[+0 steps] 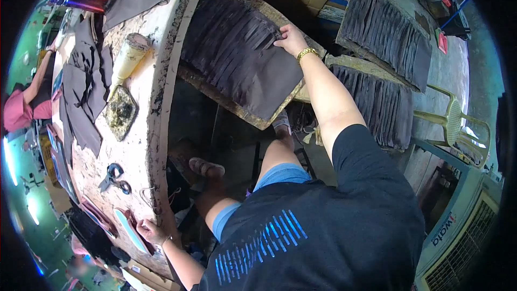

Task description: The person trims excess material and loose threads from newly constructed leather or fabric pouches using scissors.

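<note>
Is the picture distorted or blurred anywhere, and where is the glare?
Head view: strong fisheye bending, black corners; the table edge curves. Glare streaks at the far left rim. The right hand on the dark sheets is sharp; the left hand near the edge is softer.

There is one view only, from a camera on the person's head. It looks steeply down with a wide fisheye lens, close over the person's own black shirt (323, 237), with the counter (156, 75) at the left.
</note>
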A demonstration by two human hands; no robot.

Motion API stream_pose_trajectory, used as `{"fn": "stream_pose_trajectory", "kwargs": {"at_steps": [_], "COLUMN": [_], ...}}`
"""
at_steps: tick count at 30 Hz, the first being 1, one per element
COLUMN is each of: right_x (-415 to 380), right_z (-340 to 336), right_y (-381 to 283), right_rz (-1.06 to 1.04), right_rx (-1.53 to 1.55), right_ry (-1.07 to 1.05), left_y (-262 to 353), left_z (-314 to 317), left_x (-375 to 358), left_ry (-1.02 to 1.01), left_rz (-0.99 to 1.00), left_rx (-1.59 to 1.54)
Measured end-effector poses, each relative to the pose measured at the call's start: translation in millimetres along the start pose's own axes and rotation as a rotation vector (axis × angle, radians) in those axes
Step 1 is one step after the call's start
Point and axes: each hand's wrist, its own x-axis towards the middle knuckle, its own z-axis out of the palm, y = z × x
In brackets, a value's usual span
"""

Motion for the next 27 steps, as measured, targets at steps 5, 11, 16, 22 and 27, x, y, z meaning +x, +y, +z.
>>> {"fn": "stream_pose_trajectory", "kwargs": {"at_steps": [5,11,16,22,27], "right_x": [-30,-98,-129,-129,-125], "right_z": [-5,20,41,42,30], "right_y": [-14,-19,-10,-9,-18], "right_rz": [-0.063,-0.780,-0.823,-0.813,-0.837], "right_rx": [-0.077,-0.304,-0.531,-0.504,-0.478], "right_ry": [-0.039,0.270,0.107,0.099,0.123], "left_y": [-1,0,2,-11,-10], "left_z": [-2,-2,-1,-1,-1], "left_x": [-1,-1,0,0,0], "left_ry": [-0.029,-0.027,-0.002,-0.004,-0.008], "left_rz": [0.005,-0.045,-0.025,-0.052,-0.082], "left_rx": [0.006,0.070,0.095,0.033,0.010]}}
